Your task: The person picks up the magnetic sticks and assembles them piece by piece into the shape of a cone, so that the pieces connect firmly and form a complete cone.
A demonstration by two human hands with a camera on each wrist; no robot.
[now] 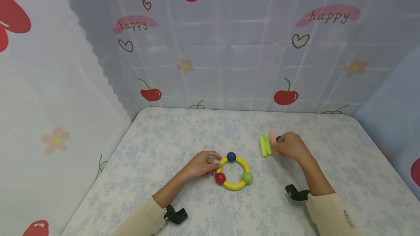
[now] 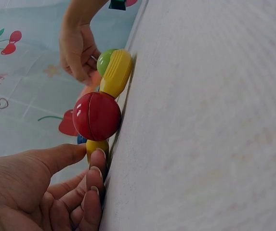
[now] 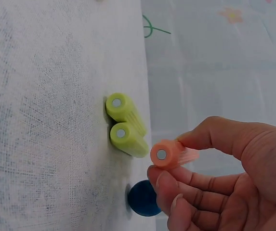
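Observation:
A ring of curved yellow bars (image 1: 243,163) joined by a blue ball (image 1: 231,157), a red ball (image 1: 220,178) and a green ball (image 1: 247,178) lies on the table. My left hand (image 1: 201,164) pinches its left yellow bar between thumb and fingers, just beside the red ball (image 2: 97,117) in the left wrist view. Further right, my right hand (image 1: 291,146) pinches an orange magnetic rod (image 3: 165,154), its silvery end facing the right wrist camera. Below that rod in the same view sits another blue ball (image 3: 144,198), partly hidden by my fingers.
Two lime-green magnetic rods (image 3: 123,108) lie side by side just left of my right hand. The table (image 1: 183,130) has a pale floral cover and meets a printed curtain (image 1: 229,54) at its back edge. Dark wrist mounts (image 1: 296,193) sit on both forearms.

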